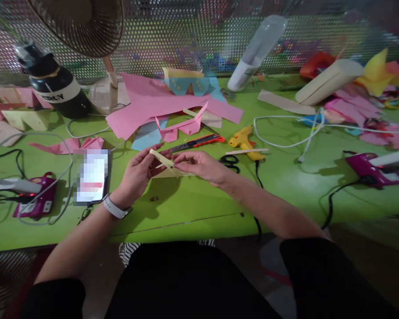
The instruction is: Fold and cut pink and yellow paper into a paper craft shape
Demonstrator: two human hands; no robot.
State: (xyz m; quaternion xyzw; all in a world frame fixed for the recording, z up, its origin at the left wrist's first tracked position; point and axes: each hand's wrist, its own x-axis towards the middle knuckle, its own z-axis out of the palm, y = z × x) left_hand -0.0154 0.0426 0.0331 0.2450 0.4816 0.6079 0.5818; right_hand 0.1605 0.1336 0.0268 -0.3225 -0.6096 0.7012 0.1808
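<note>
My left hand (138, 172) pinches a small folded strip of pale yellow paper (161, 158) near the middle of the green table (193, 212). At the strip's right end, the fingers of my right hand (199, 166) are closed on the same paper. Below both hands a flat pale yellow piece (182, 173) lies on the table, partly covered. An orange and black utility knife (199, 142) rests just beyond my fingers. Black scissors (230, 163) lie beside my right wrist, with a yellow glue gun (246, 142) behind them.
Pink paper (142, 106), folded pink glasses shapes (182, 126) and blue paper glasses (189, 85) lie behind. Left are a phone (92, 176), a black bottle (60, 86), a fan (83, 22) and a purple power strip (41, 197). Another power strip (374, 169), cables and a paper roll (329, 82) are right.
</note>
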